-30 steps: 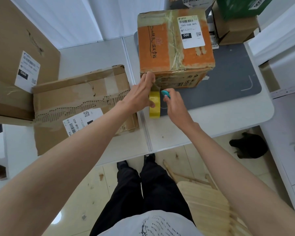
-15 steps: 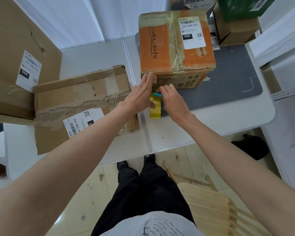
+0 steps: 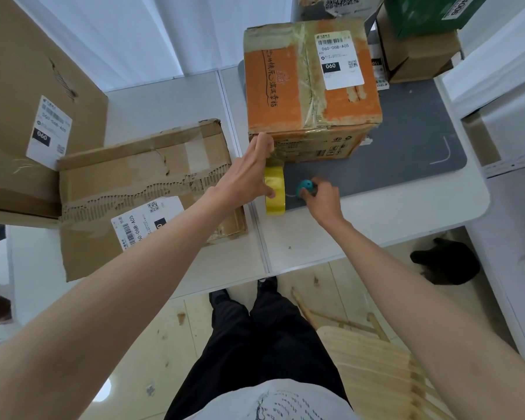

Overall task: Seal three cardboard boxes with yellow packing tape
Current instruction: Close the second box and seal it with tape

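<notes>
Both bare arms stretched forward over a white tabletop [image 3: 376,213]. Left hand [image 3: 246,177] wrapped around an upright yellow packing tape roll [image 3: 275,192], thumb across its face, extended fingers [image 3: 262,144] touching the lower front corner of an orange cardboard box [image 3: 309,95]. Right hand [image 3: 323,198] just right of the roll, curled tight around a small teal cutter [image 3: 304,187], apart from the box. Orange box upright on a grey mat [image 3: 412,140], old tape across its top, white shipping label [image 3: 338,60] near the right edge. Torn brown cardboard box [image 3: 140,183] lying flat to the left, a larger brown box [image 3: 28,86] behind it. More boxes stacked at the far right; wooden chair [image 3: 376,359] below.
</notes>
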